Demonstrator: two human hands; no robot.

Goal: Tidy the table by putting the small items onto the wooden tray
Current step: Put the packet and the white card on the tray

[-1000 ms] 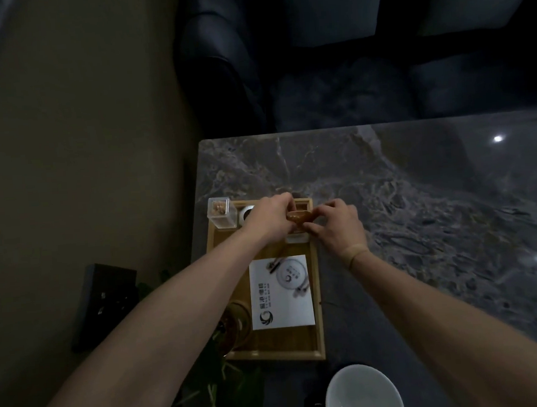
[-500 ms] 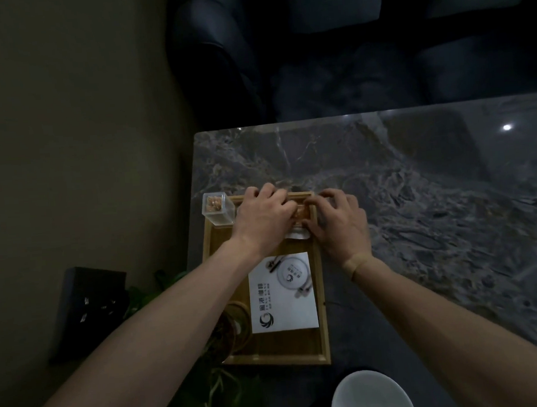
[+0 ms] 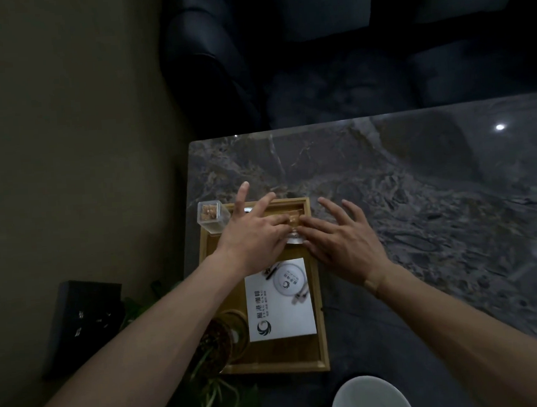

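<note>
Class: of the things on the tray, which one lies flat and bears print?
The white printed card, lying flat in the wooden tray; the clear toothpick box stands upright.

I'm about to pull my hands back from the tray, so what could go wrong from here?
The clear toothpick holder stands at the wooden tray's far left corner, right beside your left hand; a careless withdrawal could tip it. The small brown item sits between your fingertips and might shift when your right hand lets go.

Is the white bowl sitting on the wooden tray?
No, the white bowl sits on the dark table, off the near end of the wooden tray.
</note>
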